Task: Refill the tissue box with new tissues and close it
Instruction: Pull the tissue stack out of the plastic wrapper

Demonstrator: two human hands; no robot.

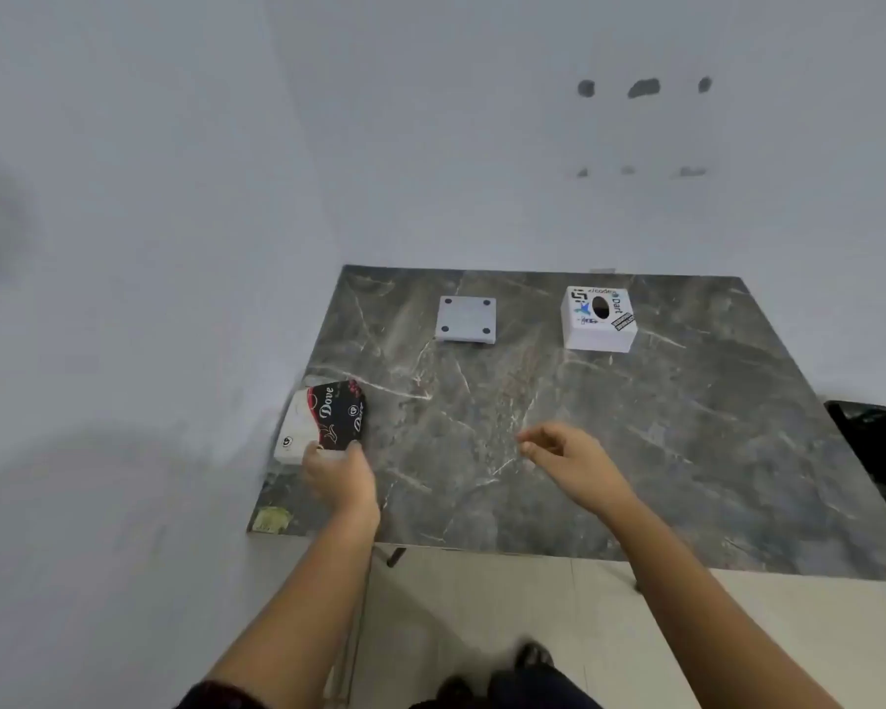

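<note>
Looking down on a dark marbled surface [609, 427] set against a pale wall. Left hand [336, 475] reaching to the near-left corner and gripping the near end of a pack of tissues [326, 419], fingers curled around its edge; wrapper showing black and red with "Dove" lettering on top and a white side facing left. Pack sitting at the left edge of the surface, whether resting on it or lifting slightly cannot be told. Right hand [566, 452] hovering above the middle of the surface, holding nothing, fingers loosely curled with thumb and forefinger drawn near each other but not pressing on anything. Sitting at the far right of the surface, well apart from both hands, a white cube-shaped tissue box [599, 319] covered in stickers, its dark oval opening facing up. Lying at the far middle, left of the box and apart from it, a flat white square panel [465, 319] with a dark dot near each of its four corners. Sticking to the nearest left corner of the surface, a small yellowish scrap [273, 519], too blurred to identify. Showing beyond the right edge of the surface, a black object [875, 447] on the floor. Both bare forearms stretching in from the bottom of the view over pale floor tiles.
</note>
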